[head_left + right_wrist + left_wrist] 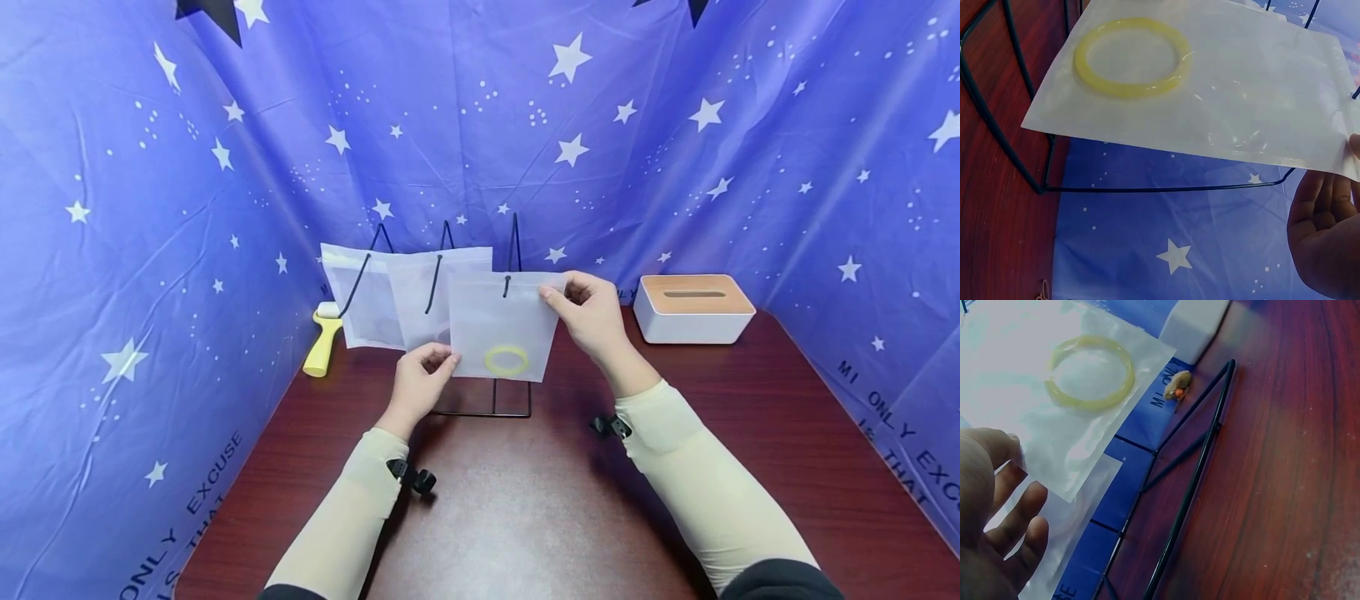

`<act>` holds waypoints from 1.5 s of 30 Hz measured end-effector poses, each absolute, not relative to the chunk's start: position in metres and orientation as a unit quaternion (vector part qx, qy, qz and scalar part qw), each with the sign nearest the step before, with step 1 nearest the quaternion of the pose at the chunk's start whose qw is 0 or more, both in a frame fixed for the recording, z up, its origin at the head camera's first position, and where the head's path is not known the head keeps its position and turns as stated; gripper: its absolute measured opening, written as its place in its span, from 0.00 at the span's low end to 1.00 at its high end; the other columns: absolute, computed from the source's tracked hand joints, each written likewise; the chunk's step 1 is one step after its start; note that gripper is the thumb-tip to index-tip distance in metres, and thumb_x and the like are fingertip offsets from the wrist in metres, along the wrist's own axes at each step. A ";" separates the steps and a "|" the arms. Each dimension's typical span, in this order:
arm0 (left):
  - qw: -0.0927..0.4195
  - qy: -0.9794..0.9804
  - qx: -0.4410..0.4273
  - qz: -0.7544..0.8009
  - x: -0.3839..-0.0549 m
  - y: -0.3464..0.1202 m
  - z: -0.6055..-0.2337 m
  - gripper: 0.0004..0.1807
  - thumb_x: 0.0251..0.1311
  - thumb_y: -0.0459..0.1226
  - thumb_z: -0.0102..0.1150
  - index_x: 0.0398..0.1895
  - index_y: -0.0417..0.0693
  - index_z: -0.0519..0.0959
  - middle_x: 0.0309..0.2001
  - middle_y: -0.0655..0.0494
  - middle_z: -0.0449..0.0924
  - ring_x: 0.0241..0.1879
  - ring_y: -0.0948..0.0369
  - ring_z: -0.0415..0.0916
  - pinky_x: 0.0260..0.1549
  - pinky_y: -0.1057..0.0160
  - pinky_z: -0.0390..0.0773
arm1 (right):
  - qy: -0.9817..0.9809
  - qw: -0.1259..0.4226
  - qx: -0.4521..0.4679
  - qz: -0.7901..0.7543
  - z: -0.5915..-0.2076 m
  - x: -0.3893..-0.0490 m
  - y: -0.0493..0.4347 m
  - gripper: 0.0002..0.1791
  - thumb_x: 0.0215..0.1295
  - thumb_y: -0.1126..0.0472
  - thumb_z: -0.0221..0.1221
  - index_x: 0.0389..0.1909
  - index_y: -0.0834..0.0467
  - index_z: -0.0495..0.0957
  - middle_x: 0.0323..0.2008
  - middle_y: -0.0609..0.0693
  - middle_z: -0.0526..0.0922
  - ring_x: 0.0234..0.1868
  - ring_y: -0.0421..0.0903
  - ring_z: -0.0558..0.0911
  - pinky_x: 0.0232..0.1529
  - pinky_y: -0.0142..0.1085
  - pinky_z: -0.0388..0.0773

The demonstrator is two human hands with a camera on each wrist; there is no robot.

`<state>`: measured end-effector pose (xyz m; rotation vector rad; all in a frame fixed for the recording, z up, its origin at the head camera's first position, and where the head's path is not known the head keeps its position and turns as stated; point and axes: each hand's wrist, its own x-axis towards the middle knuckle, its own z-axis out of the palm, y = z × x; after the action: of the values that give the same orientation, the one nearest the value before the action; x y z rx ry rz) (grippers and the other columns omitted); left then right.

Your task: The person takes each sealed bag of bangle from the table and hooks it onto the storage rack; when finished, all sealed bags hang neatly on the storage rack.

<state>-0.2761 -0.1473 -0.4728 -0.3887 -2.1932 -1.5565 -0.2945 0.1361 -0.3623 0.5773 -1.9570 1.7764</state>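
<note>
A translucent zip bag (480, 325) with a yellow ring (506, 372) low inside hangs at the front of a black wire rack (480, 414). Through its top passes a rack hook. My right hand (600, 321) pinches the bag's upper right corner between thumb and finger. At the lower left edge, my left hand (416, 385) pinches it; in the left wrist view, that hand's other fingers (1034, 499) are loosely bent. Two similar bags, one at far left (360, 304) and one in the middle (416, 287), hang on the other hooks, partly overlapped.
A lint roller (321, 350) with a yellow handle lies left of the rack. On the right stands a white tissue box (693, 327) with a wood-coloured lid. Starry blue cloth (465, 108) surrounds the dark red table (787, 458). A small brown object (1177, 386) shows beyond the rack.
</note>
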 end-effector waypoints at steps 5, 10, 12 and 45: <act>0.221 -0.783 -0.139 -0.565 -0.290 -0.150 -0.486 0.03 0.63 0.33 0.74 0.37 0.42 0.89 0.28 0.47 0.85 0.27 0.57 0.76 0.30 0.61 0.76 | -0.710 0.221 0.201 0.638 -0.345 -0.282 0.131 0.13 0.65 0.74 0.67 0.25 0.75 0.74 0.19 0.56 0.65 0.22 0.40 0.63 0.25 0.30 0.60; 0.224 -0.778 -0.151 -0.567 -0.297 -0.151 -0.490 0.04 0.64 0.35 0.73 0.38 0.45 0.89 0.30 0.52 0.87 0.28 0.60 0.79 0.31 0.63 0.78 | -0.711 0.230 0.194 0.635 -0.335 -0.274 0.129 0.11 0.64 0.74 0.68 0.29 0.76 0.75 0.20 0.53 0.68 0.23 0.42 0.64 0.26 0.30 0.62; 0.222 -0.778 -0.153 -0.568 -0.299 -0.150 -0.490 0.04 0.64 0.36 0.73 0.38 0.46 0.88 0.30 0.54 0.87 0.29 0.61 0.80 0.31 0.64 0.79 | -0.712 0.233 0.193 0.634 -0.335 -0.275 0.129 0.11 0.64 0.74 0.68 0.29 0.76 0.76 0.20 0.52 0.68 0.23 0.42 0.64 0.26 0.30 0.62; 0.232 -0.806 -0.133 -0.528 -0.315 -0.139 -0.477 0.04 0.65 0.36 0.72 0.40 0.46 0.88 0.34 0.56 0.88 0.32 0.61 0.84 0.36 0.63 0.82 | -0.718 0.208 0.143 0.649 -0.324 -0.307 0.133 0.10 0.63 0.70 0.72 0.36 0.73 0.81 0.22 0.48 0.78 0.23 0.39 0.70 0.24 0.30 0.68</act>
<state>-0.3150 -0.1387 -0.4766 -0.3652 -2.2152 -1.4516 -0.3067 0.1327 -0.3242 0.3971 -1.9972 1.8073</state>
